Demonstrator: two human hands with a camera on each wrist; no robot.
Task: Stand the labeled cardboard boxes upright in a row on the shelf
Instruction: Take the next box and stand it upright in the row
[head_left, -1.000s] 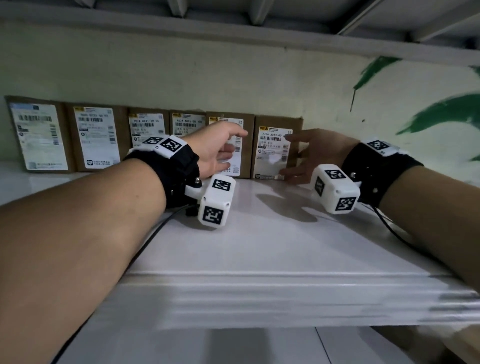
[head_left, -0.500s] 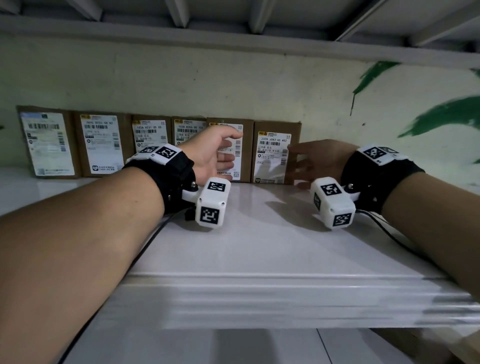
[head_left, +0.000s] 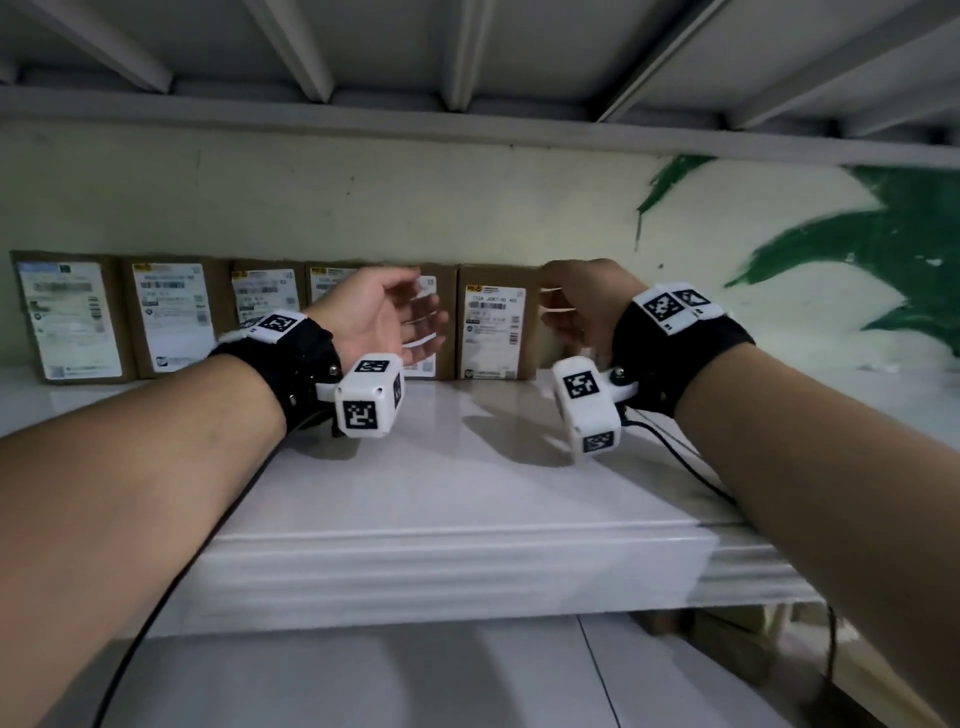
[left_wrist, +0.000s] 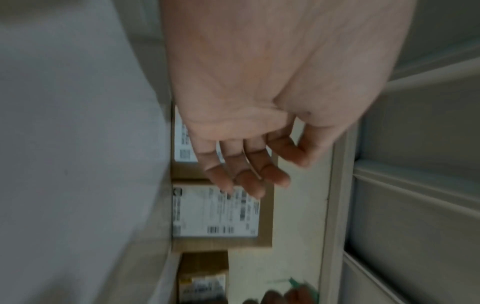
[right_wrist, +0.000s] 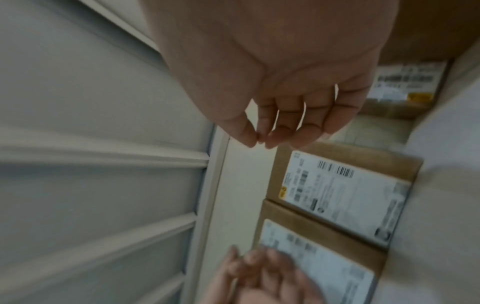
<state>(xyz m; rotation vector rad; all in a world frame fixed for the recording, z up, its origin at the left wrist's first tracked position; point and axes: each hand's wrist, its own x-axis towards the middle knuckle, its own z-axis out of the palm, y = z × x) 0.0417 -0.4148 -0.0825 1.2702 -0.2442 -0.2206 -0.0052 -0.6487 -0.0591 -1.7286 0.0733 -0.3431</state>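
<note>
Several brown cardboard boxes with white labels stand upright in a row against the wall at the back of the white shelf. The rightmost visible box stands between my hands. My left hand hovers open in front of the box to its left, holding nothing. My right hand hangs just right of the rightmost box with loosely curled, empty fingers. In the right wrist view another labelled box shows past that hand. The head view hides it.
The ribbed underside of the shelf above hangs low over the boxes. Behind them is a pale wall with green paint marks. A black cable trails from my right wrist across the shelf. The shelf's front edge is near my forearms.
My right hand has come off the side of the rightmost box and its fingers have curled loosely. My left hand has drawn back a little from the box tops.
</note>
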